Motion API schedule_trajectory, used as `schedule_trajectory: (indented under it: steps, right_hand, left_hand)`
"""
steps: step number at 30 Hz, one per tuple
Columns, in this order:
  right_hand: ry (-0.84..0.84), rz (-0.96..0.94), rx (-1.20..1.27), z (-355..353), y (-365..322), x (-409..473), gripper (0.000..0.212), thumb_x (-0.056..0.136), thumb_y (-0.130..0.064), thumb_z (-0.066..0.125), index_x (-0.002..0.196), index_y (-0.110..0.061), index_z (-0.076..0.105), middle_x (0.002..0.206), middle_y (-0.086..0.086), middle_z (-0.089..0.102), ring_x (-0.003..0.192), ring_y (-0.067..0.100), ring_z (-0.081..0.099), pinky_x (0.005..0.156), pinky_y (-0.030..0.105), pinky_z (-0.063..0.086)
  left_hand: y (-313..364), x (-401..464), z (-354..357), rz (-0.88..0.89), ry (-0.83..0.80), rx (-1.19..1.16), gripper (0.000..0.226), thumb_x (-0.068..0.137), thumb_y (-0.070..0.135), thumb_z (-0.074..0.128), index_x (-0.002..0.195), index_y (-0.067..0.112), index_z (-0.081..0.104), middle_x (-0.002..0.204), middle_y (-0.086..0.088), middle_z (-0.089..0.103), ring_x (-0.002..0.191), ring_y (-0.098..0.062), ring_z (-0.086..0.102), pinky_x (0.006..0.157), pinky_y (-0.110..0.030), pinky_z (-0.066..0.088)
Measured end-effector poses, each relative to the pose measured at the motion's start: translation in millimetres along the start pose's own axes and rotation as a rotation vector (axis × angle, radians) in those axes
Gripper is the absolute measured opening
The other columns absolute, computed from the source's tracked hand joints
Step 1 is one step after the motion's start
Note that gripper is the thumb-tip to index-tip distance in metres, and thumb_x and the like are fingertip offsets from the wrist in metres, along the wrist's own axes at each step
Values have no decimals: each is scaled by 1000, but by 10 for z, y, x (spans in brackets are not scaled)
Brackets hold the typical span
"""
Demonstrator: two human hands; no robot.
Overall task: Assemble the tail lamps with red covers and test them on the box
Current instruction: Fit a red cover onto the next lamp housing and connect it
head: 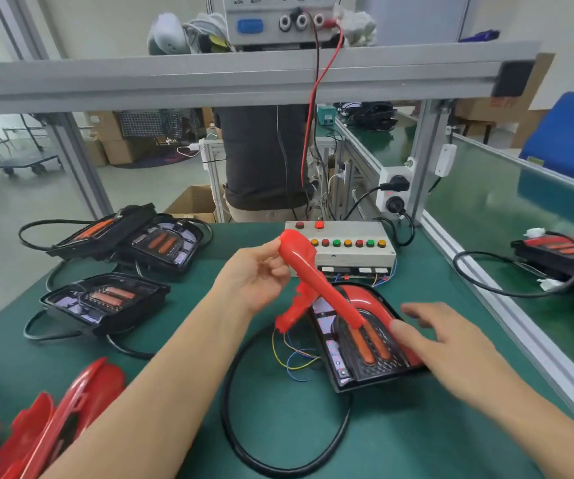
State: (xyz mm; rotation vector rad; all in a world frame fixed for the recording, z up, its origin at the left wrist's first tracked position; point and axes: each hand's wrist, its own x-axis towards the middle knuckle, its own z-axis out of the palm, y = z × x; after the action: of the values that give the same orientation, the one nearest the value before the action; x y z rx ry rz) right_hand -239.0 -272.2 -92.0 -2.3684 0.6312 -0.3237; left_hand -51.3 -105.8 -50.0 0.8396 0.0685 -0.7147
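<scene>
One red cover going over the tail lamp
Left hand is pinching the glossy cover's top end, tilting it above the black lamp; right hand is resting spread-fingered on the lamp's edge.

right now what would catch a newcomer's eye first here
The bright red cover held up in the left hand at centre, tilted over a black tail lamp on the green mat. The right hand rests open on that lamp's right edge. Behind them sits the test box with its row of coloured buttons.
</scene>
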Motion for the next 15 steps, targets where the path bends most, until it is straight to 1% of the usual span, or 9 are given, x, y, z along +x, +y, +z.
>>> schedule_trajectory:
  steps: [2,4,6,8,10,11,12,13,15]
  right_hand:
    - [6,-144,46,-11,-151,-43,32,82,-65,44,111,-53,48,113,-25,52,112,2,48,89,20,34]
    - [-33,-249,54,26,-287,-62,38,75,-74,38,110,-60,40,103,-34,49,100,-5,45,82,11,32]
    - [-35,-327,37,96,-373,-49,41,83,-64,48,122,-54,44,95,-31,53,86,-5,48,75,13,35]
    - [-2,-408,-21,152,-446,-39,36,92,-43,55,127,-41,49,86,-25,54,75,0,47,70,22,37]
    - [30,-460,-92,188,-466,-33,28,95,-32,54,123,-31,53,86,-18,55,75,6,46,71,28,39]
    - [41,-470,-101,194,-458,-31,23,96,-29,52,119,-27,55,88,-15,57,78,11,48,73,31,41]
    - [49,-457,-82,194,-442,-29,19,96,-27,51,114,-24,57,89,-10,60,78,14,50,73,33,42]
    - [59,-423,-46,188,-416,-22,16,97,-26,51,109,-21,58,85,-7,61,76,16,51,73,34,43]
    - [89,-338,35,164,-348,-7,13,97,-26,50,103,-19,60,77,0,62,67,16,52,70,34,45]
  left_hand:
    - [-56,40,9,-21,-2,4,19,96,4,42,79,5,51,61,3,27,38,-5,28,36,-13,24]
    - [-118,52,32,-41,-18,12,18,96,4,42,80,5,50,59,3,26,38,-5,27,36,-13,25]
    - [-178,49,54,-54,-46,27,14,96,4,42,85,4,51,53,2,30,38,-5,28,35,-13,27]
    - [-204,29,75,-66,-84,41,10,96,4,44,91,3,53,50,2,39,37,-5,32,35,-13,30]
    - [-199,31,69,-47,-117,85,10,93,6,50,89,1,58,53,0,48,40,-5,39,37,-13,36]
    - [-197,53,52,0,-103,170,10,91,7,53,88,2,62,58,-1,53,44,-6,45,40,-14,40]
    - [-199,91,17,94,-54,346,9,89,7,56,90,4,65,66,-1,58,53,-9,50,46,-17,44]
    - [-204,141,-31,226,26,629,12,88,5,57,94,7,67,76,-2,62,64,-12,54,55,-20,48]
    - [-253,265,-166,481,152,1333,30,87,1,53,110,13,66,103,-5,64,90,-17,57,80,-28,48]
